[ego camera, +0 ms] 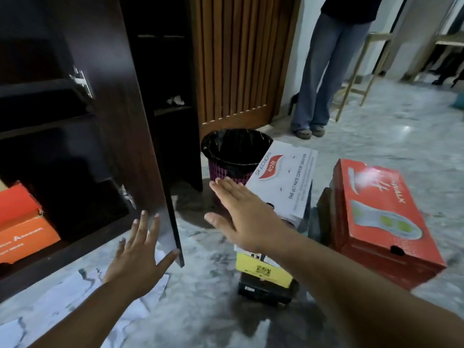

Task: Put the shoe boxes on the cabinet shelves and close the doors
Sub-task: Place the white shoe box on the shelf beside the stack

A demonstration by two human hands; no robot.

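The dark cabinet (37, 131) stands open at the left, its door (118, 116) swung out toward me. An orange shoe box (20, 222) lies on the bottom shelf. My left hand (140, 249) is flat with spread fingers against the door's lower corner. My right hand (241, 212) hovers flat and open next to a white Skechers box (288, 182), which tops a stack with a yellow box (261, 268) and a black box (263, 292) under it. A red shoe box (381, 214) sits on the floor to the right.
A purple waste basket (233, 156) with a black liner stands behind the stack, in front of a slatted wooden door (238, 59). A person in jeans (324, 71) stands at the back. Wooden stools (371, 61) are at the far right. The marble floor (200, 310) spreads in front.
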